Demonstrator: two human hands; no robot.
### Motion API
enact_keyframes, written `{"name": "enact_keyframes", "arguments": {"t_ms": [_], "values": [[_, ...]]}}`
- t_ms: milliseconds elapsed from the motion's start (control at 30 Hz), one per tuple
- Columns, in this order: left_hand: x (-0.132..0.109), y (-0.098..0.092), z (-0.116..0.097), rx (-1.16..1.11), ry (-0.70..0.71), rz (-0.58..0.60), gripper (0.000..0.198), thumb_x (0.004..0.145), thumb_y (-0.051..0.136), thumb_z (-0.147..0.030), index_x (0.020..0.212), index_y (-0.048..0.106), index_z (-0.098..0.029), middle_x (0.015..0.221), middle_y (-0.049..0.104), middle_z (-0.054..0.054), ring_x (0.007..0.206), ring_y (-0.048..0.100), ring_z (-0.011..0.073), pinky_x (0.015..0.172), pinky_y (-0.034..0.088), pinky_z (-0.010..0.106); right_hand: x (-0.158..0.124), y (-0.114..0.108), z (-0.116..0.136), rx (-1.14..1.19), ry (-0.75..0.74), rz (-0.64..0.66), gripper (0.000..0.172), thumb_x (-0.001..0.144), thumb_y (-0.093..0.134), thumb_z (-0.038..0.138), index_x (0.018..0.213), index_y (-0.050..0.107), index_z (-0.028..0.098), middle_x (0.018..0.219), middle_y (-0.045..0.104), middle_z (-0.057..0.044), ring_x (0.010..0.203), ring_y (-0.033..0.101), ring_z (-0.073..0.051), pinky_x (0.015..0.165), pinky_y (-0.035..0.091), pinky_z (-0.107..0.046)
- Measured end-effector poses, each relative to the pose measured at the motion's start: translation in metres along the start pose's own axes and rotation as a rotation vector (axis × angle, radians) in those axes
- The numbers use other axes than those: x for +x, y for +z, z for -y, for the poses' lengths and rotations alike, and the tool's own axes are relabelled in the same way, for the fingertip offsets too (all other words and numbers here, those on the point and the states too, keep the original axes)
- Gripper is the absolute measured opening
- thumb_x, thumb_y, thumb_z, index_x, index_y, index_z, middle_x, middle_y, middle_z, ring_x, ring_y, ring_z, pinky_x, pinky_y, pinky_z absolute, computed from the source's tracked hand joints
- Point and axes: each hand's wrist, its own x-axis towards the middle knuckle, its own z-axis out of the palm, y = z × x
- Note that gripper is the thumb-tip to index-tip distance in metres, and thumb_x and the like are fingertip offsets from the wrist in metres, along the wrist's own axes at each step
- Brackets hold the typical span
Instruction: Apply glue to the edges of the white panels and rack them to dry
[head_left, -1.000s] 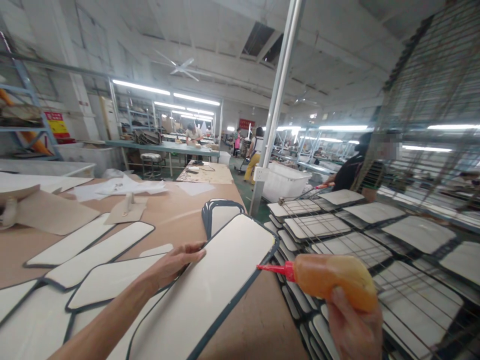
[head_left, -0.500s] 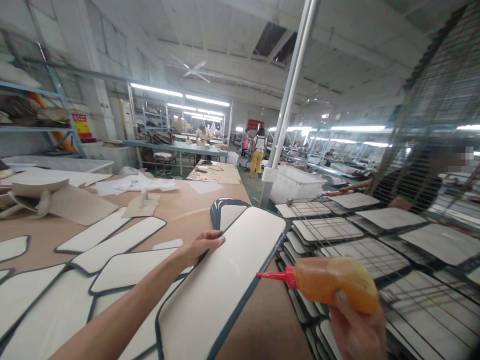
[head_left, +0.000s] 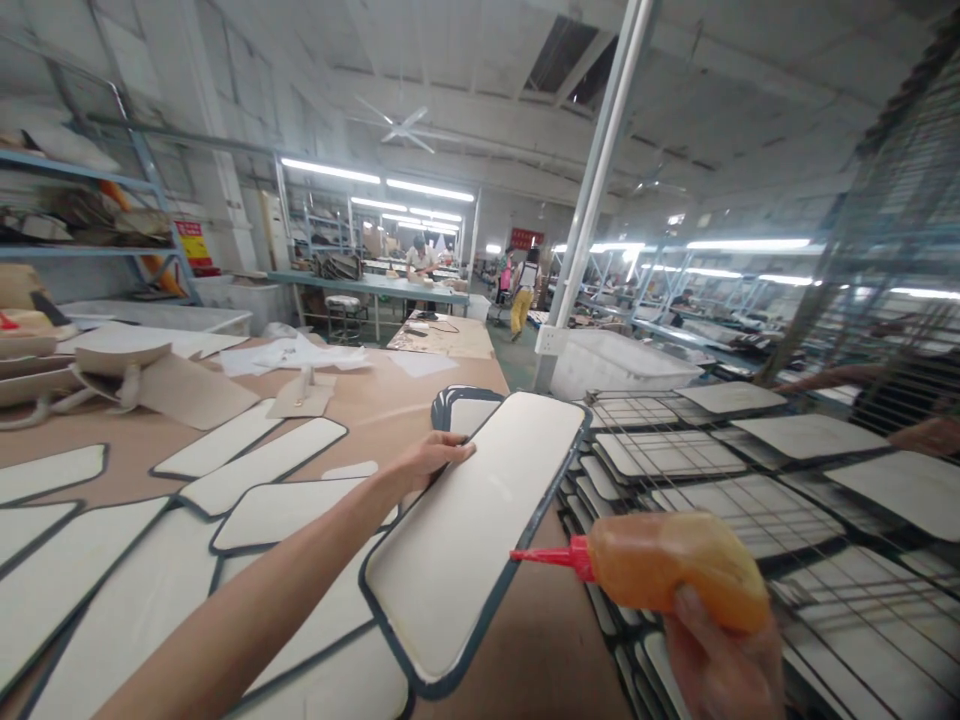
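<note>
My left hand [head_left: 442, 456] pinches the left edge of a long cream panel [head_left: 480, 530] with rounded corners and a dark border, holding it tilted above the table. In my right hand [head_left: 724, 655] is a squeeze bottle [head_left: 675, 565] of amber liquid, lying sideways with its red nozzle [head_left: 551, 557] pointing left. The nozzle tip meets the panel's dark right border; whether it presses on it I cannot tell. A wet-looking, shiny line runs along that border above the tip. Behind the panel's far end sits a stack of similar dark-edged pieces [head_left: 469, 408].
More cream panels [head_left: 270, 465] lie across the brown table [head_left: 390, 400] to the left, near beige leather-like pieces [head_left: 161, 375]. At right, wire racks [head_left: 720, 500] hold several panels, with another person's arm [head_left: 832, 378] behind them. A metal post [head_left: 592, 200] rises beyond the table.
The panel's near end has risen into view, and the nozzle now sits lower along its right border. The camera view has shifted slightly; the person behind the racks has moved right.
</note>
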Motion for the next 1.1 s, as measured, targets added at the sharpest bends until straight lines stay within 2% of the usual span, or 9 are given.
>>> {"name": "enact_keyframes", "arguments": {"t_ms": [133, 300, 467, 667, 800, 900, 967, 1033, 1100], "values": [[0.005, 0.005, -0.004, 0.009, -0.004, -0.018, 0.054, 0.038, 0.088, -0.038, 0.081, 0.07, -0.009, 0.065, 0.072, 0.008, 0.058, 0.065, 0.0202, 0.06, 0.052, 0.031, -0.003, -0.005, 0.0, 0.055, 0.096, -0.037, 0.077, 0.058, 0.08, 0.035, 0.128, 0.051, 0.023, 0.118, 0.061, -0.011, 0.091, 0.063, -0.024, 0.067, 0.055, -0.028], [0.012, 0.008, -0.004, 0.006, -0.005, -0.042, 0.053, 0.035, 0.089, -0.037, 0.075, 0.069, -0.01, 0.062, 0.071, 0.007, 0.059, 0.065, 0.0213, 0.059, 0.052, 0.032, -0.007, -0.006, 0.001, 0.085, 0.134, -0.042, 0.077, 0.054, 0.082, 0.033, 0.125, 0.054, 0.023, 0.113, 0.063, -0.011, 0.088, 0.064, -0.025, 0.064, 0.056, -0.029], [0.018, 0.008, -0.005, 0.005, -0.006, -0.082, 0.048, 0.035, 0.089, -0.035, 0.07, 0.068, -0.011, 0.058, 0.07, 0.004, 0.054, 0.064, 0.0196, 0.058, 0.051, 0.031, -0.008, -0.009, -0.003, 0.155, 0.181, 0.0, 0.071, 0.053, 0.084, 0.026, 0.119, 0.058, 0.024, 0.109, 0.064, -0.009, 0.088, 0.064, -0.021, 0.069, 0.055, -0.024], [0.023, 0.006, -0.008, 0.01, -0.007, -0.128, 0.044, 0.037, 0.089, -0.031, 0.069, 0.068, -0.01, 0.061, 0.07, 0.006, 0.054, 0.064, 0.0211, 0.057, 0.051, 0.033, -0.016, -0.017, -0.019, 0.19, 0.221, 0.038, 0.061, 0.052, 0.084, 0.023, 0.109, 0.062, 0.025, 0.092, 0.067, -0.002, 0.091, 0.065, -0.021, 0.072, 0.055, -0.022], [0.027, -0.002, -0.007, 0.008, 0.022, -0.218, 0.045, 0.039, 0.088, -0.031, 0.074, 0.067, -0.011, 0.062, 0.07, 0.006, 0.055, 0.064, 0.0208, 0.058, 0.051, 0.033, -0.035, -0.014, -0.03, 0.202, 0.303, 0.097, 0.053, 0.061, 0.08, 0.029, 0.11, 0.062, 0.025, 0.095, 0.07, -0.005, 0.088, 0.067, -0.026, 0.072, 0.057, -0.032], [0.026, -0.007, -0.002, 0.014, 0.067, -0.306, 0.048, 0.042, 0.087, -0.033, 0.08, 0.066, -0.013, 0.064, 0.07, 0.004, 0.057, 0.063, 0.0189, 0.058, 0.05, 0.031, -0.033, 0.003, -0.023, 0.308, 0.359, 0.087, 0.045, 0.065, 0.077, 0.036, 0.108, 0.064, 0.028, 0.094, 0.071, -0.006, 0.079, 0.068, -0.026, 0.069, 0.058, -0.039], [0.022, -0.006, 0.004, 0.022, 0.097, -0.331, 0.048, 0.045, 0.086, -0.035, 0.083, 0.066, -0.013, 0.067, 0.071, 0.004, 0.059, 0.064, 0.0192, 0.059, 0.049, 0.03, -0.016, 0.02, -0.012, 0.342, 0.296, 0.065, 0.048, 0.065, 0.077, 0.038, 0.11, 0.063, 0.028, 0.099, 0.07, -0.007, 0.082, 0.068, -0.026, 0.072, 0.057, -0.041], [0.015, 0.0, 0.011, 0.031, 0.121, -0.319, 0.048, 0.047, 0.085, -0.037, 0.083, 0.066, -0.012, 0.069, 0.071, 0.005, 0.062, 0.064, 0.0202, 0.06, 0.048, 0.03, 0.01, 0.039, -0.002, 0.296, 0.104, -0.031, 0.048, 0.068, 0.074, 0.04, 0.112, 0.062, 0.026, 0.1, 0.068, -0.006, 0.084, 0.066, -0.023, 0.078, 0.055, -0.039], [0.007, 0.008, 0.017, 0.032, 0.147, -0.298, 0.047, 0.048, 0.084, -0.039, 0.082, 0.065, -0.013, 0.07, 0.071, 0.005, 0.063, 0.064, 0.0196, 0.058, 0.047, 0.028, 0.035, 0.052, 0.003, 0.221, -0.027, -0.06, 0.051, 0.066, 0.075, 0.038, 0.113, 0.06, 0.022, 0.1, 0.066, -0.006, 0.085, 0.064, -0.021, 0.082, 0.052, -0.039]]}}
